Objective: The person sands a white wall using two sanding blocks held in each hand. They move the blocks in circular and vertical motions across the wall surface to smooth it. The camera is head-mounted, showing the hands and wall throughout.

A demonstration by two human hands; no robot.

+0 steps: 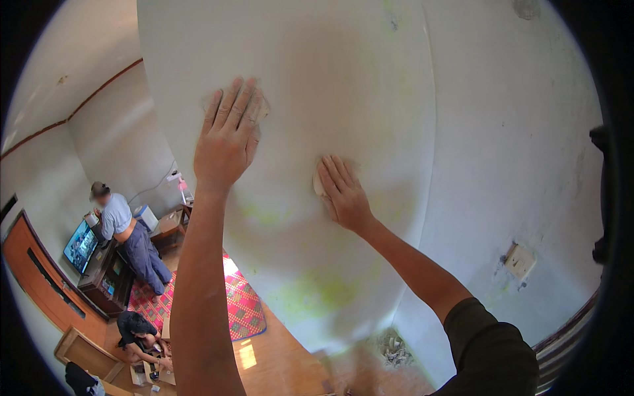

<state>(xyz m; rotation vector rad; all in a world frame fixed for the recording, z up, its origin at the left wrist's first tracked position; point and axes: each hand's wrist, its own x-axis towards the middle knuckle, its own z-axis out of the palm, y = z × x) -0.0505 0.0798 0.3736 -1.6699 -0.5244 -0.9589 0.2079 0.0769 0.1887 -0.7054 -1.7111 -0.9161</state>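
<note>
A pale painted wall with yellow-green patches fills the middle of the view. My left hand is pressed flat on it at the upper left, fingers pointing up, over a thin pale pad or sheet whose edges show past the fingers. Lower and to the right, my right hand lies against the same wall on another pale pad, its edge showing at the left of the fingers. Both hands look dusty. The material of the pads cannot be told.
A wall socket or switch plate is on the right wall. Debris lies in the floor corner. Far left, a person stands by a television on a cabinet; another person crouches among boxes beside a red patterned mat.
</note>
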